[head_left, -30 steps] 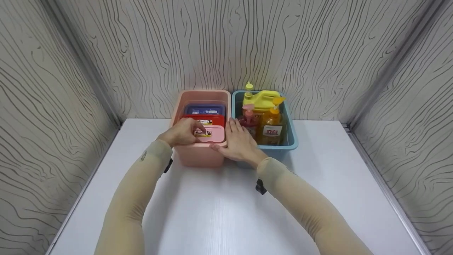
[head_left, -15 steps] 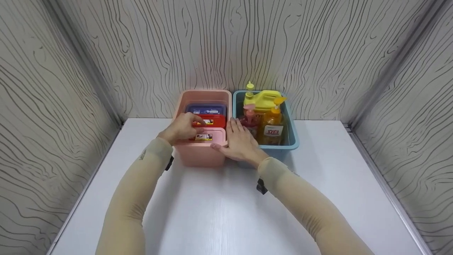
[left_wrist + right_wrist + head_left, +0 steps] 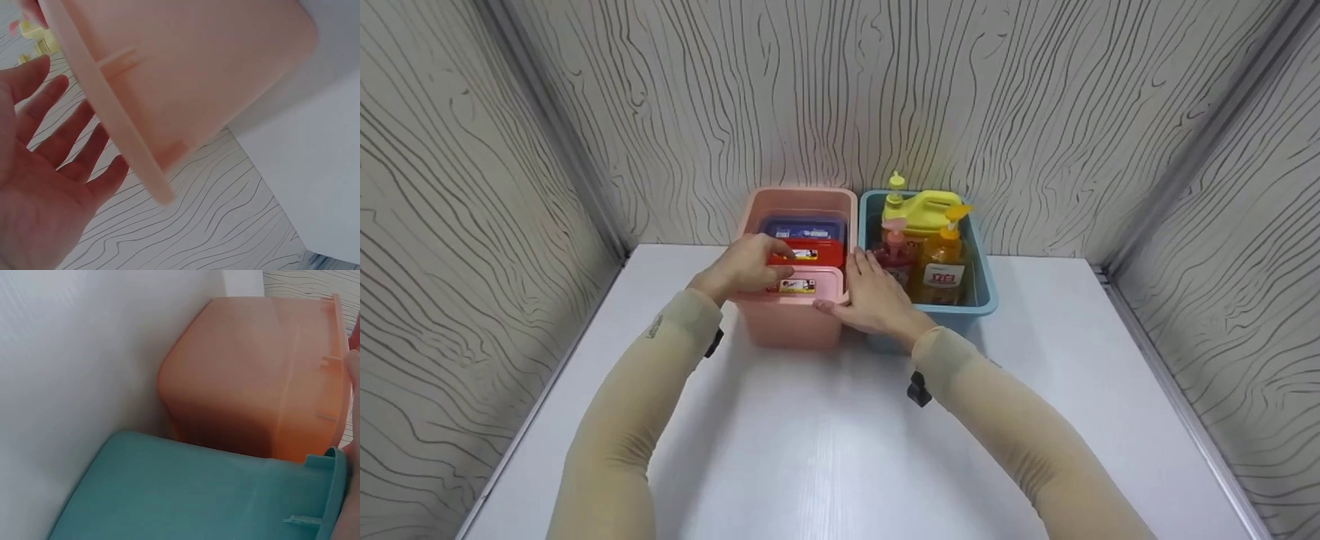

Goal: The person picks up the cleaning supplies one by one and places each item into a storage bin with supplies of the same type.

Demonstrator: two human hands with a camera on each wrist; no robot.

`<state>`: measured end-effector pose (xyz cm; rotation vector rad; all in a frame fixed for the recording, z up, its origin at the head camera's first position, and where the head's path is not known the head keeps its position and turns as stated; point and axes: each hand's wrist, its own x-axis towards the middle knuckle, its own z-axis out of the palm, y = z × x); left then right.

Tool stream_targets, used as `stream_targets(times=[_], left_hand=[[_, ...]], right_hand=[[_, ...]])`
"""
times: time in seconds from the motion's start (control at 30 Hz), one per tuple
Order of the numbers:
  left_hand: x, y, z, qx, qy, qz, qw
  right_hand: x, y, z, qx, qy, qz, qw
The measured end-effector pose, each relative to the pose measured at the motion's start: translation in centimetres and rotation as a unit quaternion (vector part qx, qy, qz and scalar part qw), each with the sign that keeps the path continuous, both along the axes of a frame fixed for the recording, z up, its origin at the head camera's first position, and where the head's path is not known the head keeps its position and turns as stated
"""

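My left hand (image 3: 746, 264) hovers over the left side of the pink bin (image 3: 791, 326), its fingers slightly bent with nothing between them. In the left wrist view that hand (image 3: 53, 152) has its fingers spread beside the bin's rim (image 3: 107, 107). Inside the bin stand a pink-lidded box (image 3: 826, 280) in front, a red-lidded box (image 3: 829, 250) behind it and a blue-lidded box (image 3: 808, 225) at the back. My right hand (image 3: 877, 300) lies with straight fingers along the touching rims of the pink and blue bins, thumb at the pink bin's front rim.
The blue bin (image 3: 988, 296) stands at the right, close against the pink one. It holds a yellow jug (image 3: 930, 214), an orange pump bottle (image 3: 941, 274) and a red pump bottle (image 3: 897, 251). Both bins stand on a white table (image 3: 810, 450) near the wood-grain back wall (image 3: 825, 90).
My left hand has lifted off the pink-lidded box and drawn slightly back and left, uncovering its label. The right hand stays on the rims. The whole view has shifted a little.
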<state>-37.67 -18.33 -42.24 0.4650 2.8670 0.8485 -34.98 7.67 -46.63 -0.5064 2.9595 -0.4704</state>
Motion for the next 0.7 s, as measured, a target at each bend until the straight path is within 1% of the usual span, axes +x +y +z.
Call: stream_targets(times=[0.2,0.27,0.37,0.43,0.57,0.63,0.7], left_hand=[[1.1,-0.7,1.2,-0.001,0.011,-0.01,0.9999],[1.5,-1.0,1.5,-0.001,0.017,-0.012,0.9998],[1.9,-1.5,1.8,0.004,0.018,-0.007,0.9998],[2.2,-1.8,1.9,0.006,0.019,-0.006,0.9998],[2.7,-2.6,2.2,0.012,0.015,-0.001,0.9998],[3.0,-3.1,2.3,0.017,0.009,0.001,0.9998],[3.3,-3.7,2.4,0.014,0.016,0.0,0.9998]], right_hand=[[0.9,1.3,1.1,-0.031,-0.033,0.031,0.998],[1.3,1.8,1.6,-0.037,-0.038,0.043,0.998],[1.9,2.6,2.4,-0.035,-0.037,0.058,0.997],[2.3,3.2,3.0,-0.033,-0.04,0.063,0.997],[3.0,4.5,4.3,-0.036,-0.051,0.06,0.996],[3.2,5.4,4.9,-0.039,-0.047,0.059,0.996],[3.4,6.4,5.5,-0.045,-0.038,0.067,0.996]])
